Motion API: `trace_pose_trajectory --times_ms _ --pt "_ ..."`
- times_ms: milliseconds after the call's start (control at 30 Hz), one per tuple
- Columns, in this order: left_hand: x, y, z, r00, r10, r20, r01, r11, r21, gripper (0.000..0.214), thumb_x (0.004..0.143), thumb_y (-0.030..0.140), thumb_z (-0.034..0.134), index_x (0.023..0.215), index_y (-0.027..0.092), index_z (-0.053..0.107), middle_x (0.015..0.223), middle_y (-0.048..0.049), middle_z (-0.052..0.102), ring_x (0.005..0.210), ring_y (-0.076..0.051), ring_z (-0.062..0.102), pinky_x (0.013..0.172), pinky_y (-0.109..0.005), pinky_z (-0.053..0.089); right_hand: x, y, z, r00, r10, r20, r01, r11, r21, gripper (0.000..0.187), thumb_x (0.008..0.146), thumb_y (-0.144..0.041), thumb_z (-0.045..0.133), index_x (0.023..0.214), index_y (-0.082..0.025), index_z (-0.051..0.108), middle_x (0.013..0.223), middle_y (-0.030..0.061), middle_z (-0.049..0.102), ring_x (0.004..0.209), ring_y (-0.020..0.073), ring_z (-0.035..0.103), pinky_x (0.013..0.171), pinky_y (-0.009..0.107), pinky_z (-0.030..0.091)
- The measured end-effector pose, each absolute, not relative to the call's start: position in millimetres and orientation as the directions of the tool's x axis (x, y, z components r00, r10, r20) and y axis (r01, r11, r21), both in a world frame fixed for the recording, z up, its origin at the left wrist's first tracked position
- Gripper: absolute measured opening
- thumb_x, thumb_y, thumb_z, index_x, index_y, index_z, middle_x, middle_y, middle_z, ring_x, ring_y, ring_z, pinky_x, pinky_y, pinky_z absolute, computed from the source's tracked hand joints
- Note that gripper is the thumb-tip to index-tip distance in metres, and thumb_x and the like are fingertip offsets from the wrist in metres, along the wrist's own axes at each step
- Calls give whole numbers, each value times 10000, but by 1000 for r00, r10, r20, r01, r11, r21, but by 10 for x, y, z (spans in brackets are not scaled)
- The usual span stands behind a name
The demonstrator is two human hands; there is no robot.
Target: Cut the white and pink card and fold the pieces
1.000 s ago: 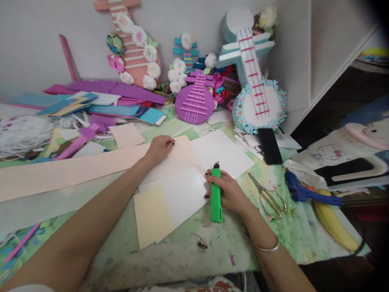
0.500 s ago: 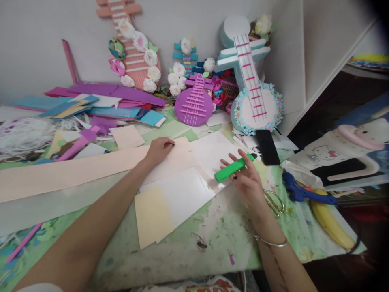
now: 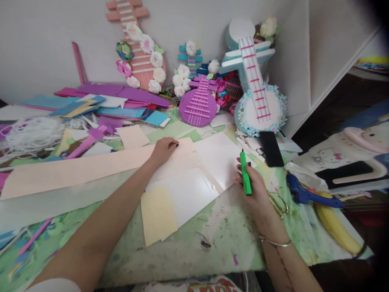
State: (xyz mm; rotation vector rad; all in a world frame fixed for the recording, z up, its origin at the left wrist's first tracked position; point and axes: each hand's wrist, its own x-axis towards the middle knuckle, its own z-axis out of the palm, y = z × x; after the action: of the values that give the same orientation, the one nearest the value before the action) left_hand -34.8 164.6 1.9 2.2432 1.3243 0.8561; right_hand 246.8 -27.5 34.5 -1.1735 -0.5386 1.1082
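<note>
Peach strip lies flat on the tabletop, partly under the left hand: long run going off left of those fingers, short end just past them on the right. Left fingers loosely curled, at rest on or just over it; can't tell if they pinch anything. Right hand has its fingers wrapped round a green cutter, dark tip pointing away; can't tell if blade is out. Done, by the look of it: strip long, straight-edged, laid out, cutter in hand. Small peach piece lies loose beyond and left of the left fingers. Cream piece and near white sheet lie on the near side of the left fingers, far white sheet between both sets of fingers; overlaps partly unclear. Cutter tip looks well apart from the strip, so probably no cut in progress. Left over: strip seems joined to nothing and unshaped apart from its edges; how much work remains can't be judged. Purple lute and pale blue lute stand beyond the fingers, strings on, apparently finished. Scissors partly hidden right of the right fingers, not in either hand.
</note>
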Motion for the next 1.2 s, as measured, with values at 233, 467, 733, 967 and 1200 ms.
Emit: trace_pose_trajectory --times_ms 233,467,733,967,1200 --pt "-335 1649 32 396 858 328 636 -514 575 166 832 210 509 849 205 674 942 -54 716 919 -234 623 886 -385 469 2447 -266 408 382 888 -255 -499 -35 -866 377 587 -242 814 927 -189 660 845 0 624 513 50 503 424 167 423" --pt "-328 1658 19 415 842 344 641 -539 547 172 846 191 484 853 199 656 951 -61 707 928 -235 613 891 -400 468 2447 -292 432 277 933 -229 -477 -74 -876 405 653 -180 766 1049 -218 687 1120 48 644 626 86 546 564 231 494" --pt "-337 1661 6 426 832 355 636 -554 537 169 848 202 485 859 200 653 952 -65 705 938 -238 615 891 -405 471 2448 -282 352 258 954 -152 -395 -39 -918 361 739 -273 739 1088 -219 660 988 38 670 508 69 521 458 229 433" --pt "-337 1666 1 418 834 361 631 -552 545 155 836 193 498 847 198 653 942 -63 711 921 -234 619 879 -397 477 2425 -278 314 302 938 -172 -325 -68 -943 329 725 -437 751 821 -194 551 639 -11 652 346 75 479 347 198 343" --pt "-336 1659 3 415 835 362 625 -551 553 157 821 176 501 842 200 654 950 -62 716 929 -233 620 886 -392 476 2404 -285 328 357 913 -200 -257 -109 -960 452 697 -543 736 733 -218 424 470 -43 589 276 87 448 285 171 295"
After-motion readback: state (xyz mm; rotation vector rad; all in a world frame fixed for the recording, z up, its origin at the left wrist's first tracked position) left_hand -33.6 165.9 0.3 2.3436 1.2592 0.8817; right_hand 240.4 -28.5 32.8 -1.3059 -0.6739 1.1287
